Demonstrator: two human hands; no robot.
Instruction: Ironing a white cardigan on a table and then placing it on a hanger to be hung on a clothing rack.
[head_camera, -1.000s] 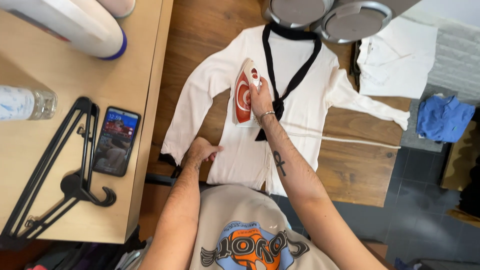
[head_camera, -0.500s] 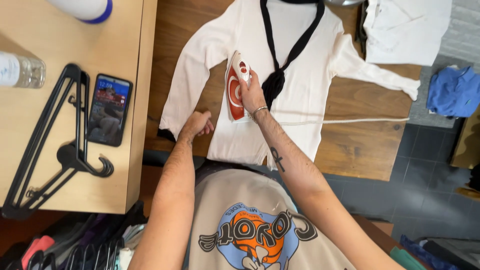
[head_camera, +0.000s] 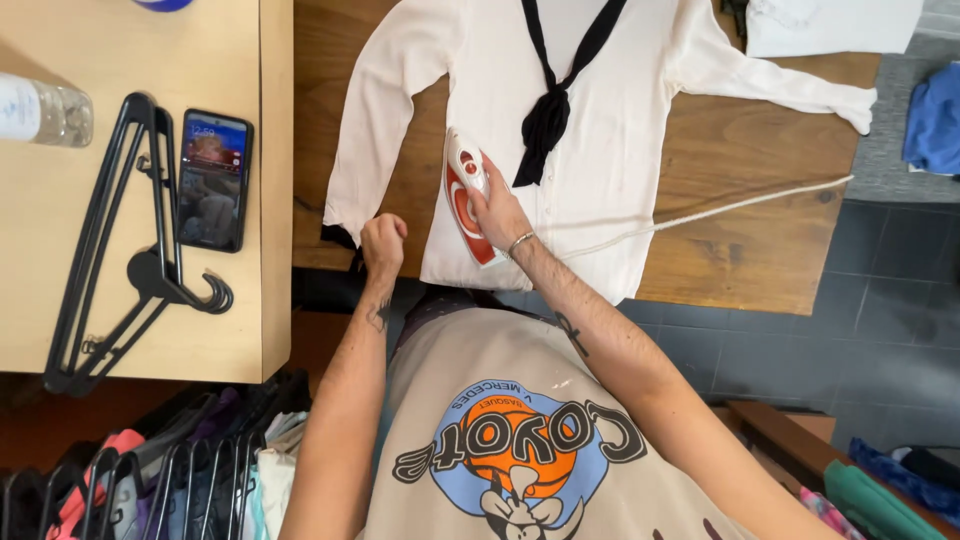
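Observation:
A white long-sleeved top with a black neck tie lies spread flat on a wooden table. My right hand grips the handle of a red and white iron that rests on the top's lower left part. A white cord runs from the iron to the right across the table. My left hand is closed on the cuff of the top's left sleeve at the table's near edge.
A lighter wooden table on the left holds a black hanger, a phone and a plastic bottle. Folded white cloth and blue cloth lie at the right. Hung clothes are at the lower left.
My right hand has drawn the iron down the top toward me. My left hand stays on the sleeve cuff. The head view has shifted, so everything sits higher in the frame.

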